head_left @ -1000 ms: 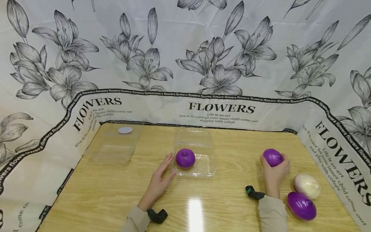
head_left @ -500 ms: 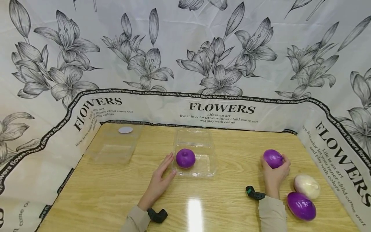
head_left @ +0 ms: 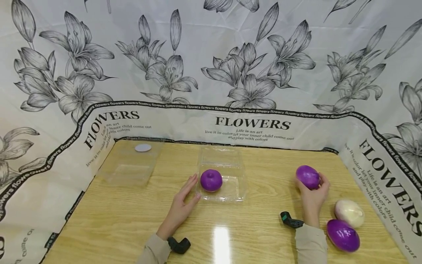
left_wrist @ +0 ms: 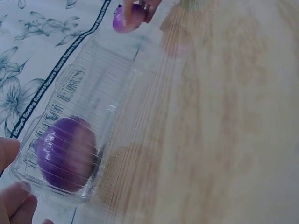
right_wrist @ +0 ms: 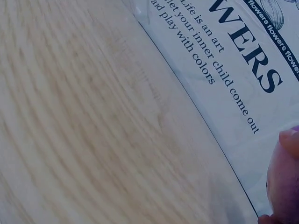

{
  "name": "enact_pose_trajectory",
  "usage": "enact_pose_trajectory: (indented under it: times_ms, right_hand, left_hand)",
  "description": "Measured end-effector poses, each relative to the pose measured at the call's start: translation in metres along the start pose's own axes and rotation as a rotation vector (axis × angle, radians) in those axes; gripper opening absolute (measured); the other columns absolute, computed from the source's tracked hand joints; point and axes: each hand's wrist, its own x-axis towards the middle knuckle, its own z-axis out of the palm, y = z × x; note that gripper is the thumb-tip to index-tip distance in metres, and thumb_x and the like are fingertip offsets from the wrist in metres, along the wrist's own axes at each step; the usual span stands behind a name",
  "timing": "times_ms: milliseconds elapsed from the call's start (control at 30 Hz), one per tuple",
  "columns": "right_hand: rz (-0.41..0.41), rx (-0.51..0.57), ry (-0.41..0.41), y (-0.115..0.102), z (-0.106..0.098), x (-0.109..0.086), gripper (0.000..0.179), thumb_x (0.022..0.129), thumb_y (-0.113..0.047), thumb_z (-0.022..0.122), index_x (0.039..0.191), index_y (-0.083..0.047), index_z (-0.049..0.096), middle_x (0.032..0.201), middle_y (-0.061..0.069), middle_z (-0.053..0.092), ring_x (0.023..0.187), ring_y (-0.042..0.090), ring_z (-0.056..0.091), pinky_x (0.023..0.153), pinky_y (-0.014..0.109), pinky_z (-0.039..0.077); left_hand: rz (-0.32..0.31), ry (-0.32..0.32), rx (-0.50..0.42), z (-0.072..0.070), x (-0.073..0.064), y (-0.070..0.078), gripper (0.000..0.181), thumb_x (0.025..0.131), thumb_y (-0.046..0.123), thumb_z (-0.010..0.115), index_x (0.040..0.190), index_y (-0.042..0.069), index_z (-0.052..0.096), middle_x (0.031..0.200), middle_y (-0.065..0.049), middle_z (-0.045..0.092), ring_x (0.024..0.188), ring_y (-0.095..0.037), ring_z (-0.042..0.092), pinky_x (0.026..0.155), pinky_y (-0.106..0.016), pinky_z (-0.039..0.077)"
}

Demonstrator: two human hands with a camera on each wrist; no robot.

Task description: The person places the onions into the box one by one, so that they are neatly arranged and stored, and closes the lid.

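Head view first: is the left hand [head_left: 180, 205] spread?

Yes, its fingers lie nearly straight and the thumb stands apart from them, right at the left edge of a clear box [head_left: 233, 186]. I cannot tell whether the skin meets the plastic.

And the right hand [head_left: 314, 200]?

Curled round a purple onion [head_left: 306, 176], thumb on its left side and fingers on its right, over the right part of the bench [head_left: 257, 234]. Whether the underside meets the wood, I cannot tell.

Which way does it lie?

Seen from the head, its long axis slants from upper left to lower right. Which end is the tip is hard to say.

What about the one in the box?

That boxed onion [head_left: 211, 180] sits in the near left part, its knobbed end facing up, roundish from above.

Any others?

A white onion [head_left: 349, 212] and a loose onion [head_left: 343, 235], purple, lie close together to the right of the right sleeve [head_left: 311, 244]. The purple one slants from upper left to lower right too.
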Motion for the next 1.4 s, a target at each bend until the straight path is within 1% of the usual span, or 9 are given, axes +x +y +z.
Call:
enact_pose_trajectory:
  times_ms: [200, 367, 433, 567, 667, 833, 967, 1267, 1400]
  right_hand:
    - [-0.023, 0.084, -0.103, -0.006, 0.006, -0.003, 0.084, 0.078, -0.004, 0.083, 0.148, -0.026, 0.042, 0.137, -0.004, 0.039, 0.119, 0.012, 0.041, 0.095, 0.019, 0.040]
    - [-0.041, 0.153, -0.203, -0.012, 0.013, -0.008, 0.083, 0.079, 0.002, 0.081, 0.147, -0.027, 0.043, 0.140, -0.004, 0.037, 0.134, 0.023, 0.039, 0.100, 0.015, 0.044]
    - [-0.063, 0.177, -0.244, -0.012, 0.016, -0.009, 0.083, 0.079, 0.005, 0.080, 0.147, -0.025, 0.044, 0.141, -0.003, 0.036, 0.138, 0.027, 0.037, 0.103, 0.018, 0.044]
    - [-0.101, 0.216, -0.358, -0.014, 0.023, -0.015, 0.085, 0.078, 0.012, 0.077, 0.148, -0.021, 0.044, 0.146, 0.001, 0.037, 0.141, 0.027, 0.034, 0.106, 0.019, 0.043]
    - [-0.138, 0.219, -0.453, -0.016, 0.028, -0.020, 0.085, 0.079, 0.014, 0.075, 0.150, -0.019, 0.042, 0.152, 0.003, 0.034, 0.142, 0.025, 0.032, 0.104, 0.016, 0.043]
    - [-0.185, 0.227, -0.586, -0.017, 0.037, -0.029, 0.085, 0.080, 0.015, 0.073, 0.152, -0.012, 0.038, 0.154, 0.008, 0.030, 0.142, 0.027, 0.031, 0.099, 0.013, 0.045]
    - [-0.221, 0.222, -0.658, -0.016, 0.046, -0.035, 0.086, 0.080, 0.016, 0.073, 0.153, -0.010, 0.036, 0.156, 0.013, 0.028, 0.141, 0.026, 0.032, 0.102, 0.014, 0.044]
    - [-0.301, 0.198, -0.805, -0.018, 0.067, -0.058, 0.088, 0.077, 0.014, 0.074, 0.152, -0.005, 0.033, 0.156, 0.015, 0.030, 0.133, 0.014, 0.041, 0.104, 0.018, 0.043]
    - [-0.351, 0.177, -0.853, -0.019, 0.077, -0.067, 0.088, 0.073, 0.017, 0.076, 0.149, -0.003, 0.036, 0.151, 0.016, 0.036, 0.129, 0.010, 0.045, 0.105, 0.019, 0.042]
  left_hand:
    - [-0.021, -0.006, -0.003, -0.001, 0.000, 0.002, 0.055, 0.099, 0.022, 0.063, 0.149, 0.012, 0.045, 0.159, 0.001, 0.033, 0.149, -0.025, 0.022, 0.121, -0.029, 0.015]
    - [-0.014, 0.005, -0.014, 0.000, 0.000, 0.003, 0.054, 0.098, 0.019, 0.064, 0.148, 0.011, 0.046, 0.159, -0.001, 0.034, 0.149, -0.025, 0.022, 0.121, -0.035, 0.016]
    - [-0.003, 0.017, -0.013, 0.000, 0.000, 0.010, 0.054, 0.097, 0.013, 0.064, 0.147, 0.007, 0.047, 0.158, -0.006, 0.035, 0.148, -0.030, 0.023, 0.121, -0.040, 0.017]
    - [0.009, 0.019, -0.001, -0.003, 0.001, 0.031, 0.052, 0.095, 0.004, 0.064, 0.144, -0.003, 0.047, 0.155, -0.019, 0.036, 0.145, -0.042, 0.025, 0.118, -0.048, 0.018]
    - [0.014, 0.011, -0.003, -0.004, 0.002, 0.036, 0.052, 0.095, 0.003, 0.064, 0.143, -0.006, 0.046, 0.154, -0.023, 0.036, 0.144, -0.046, 0.025, 0.117, -0.050, 0.018]
    - [0.006, 0.015, -0.005, 0.000, 0.001, 0.017, 0.054, 0.096, 0.007, 0.064, 0.146, 0.000, 0.046, 0.156, -0.015, 0.035, 0.147, -0.038, 0.024, 0.119, -0.045, 0.017]
    - [0.001, 0.010, 0.003, 0.001, 0.000, 0.003, 0.054, 0.097, 0.013, 0.064, 0.148, 0.008, 0.046, 0.158, -0.007, 0.035, 0.148, -0.032, 0.023, 0.121, -0.039, 0.017]
    - [-0.004, 0.004, -0.003, 0.001, 0.000, 0.000, 0.055, 0.098, 0.022, 0.064, 0.149, 0.012, 0.046, 0.159, -0.001, 0.034, 0.149, -0.025, 0.023, 0.121, -0.032, 0.016]
    - [-0.001, 0.003, -0.007, 0.000, 0.000, 0.000, 0.055, 0.098, 0.022, 0.064, 0.149, 0.012, 0.046, 0.159, -0.001, 0.034, 0.149, -0.025, 0.023, 0.120, -0.027, 0.015]
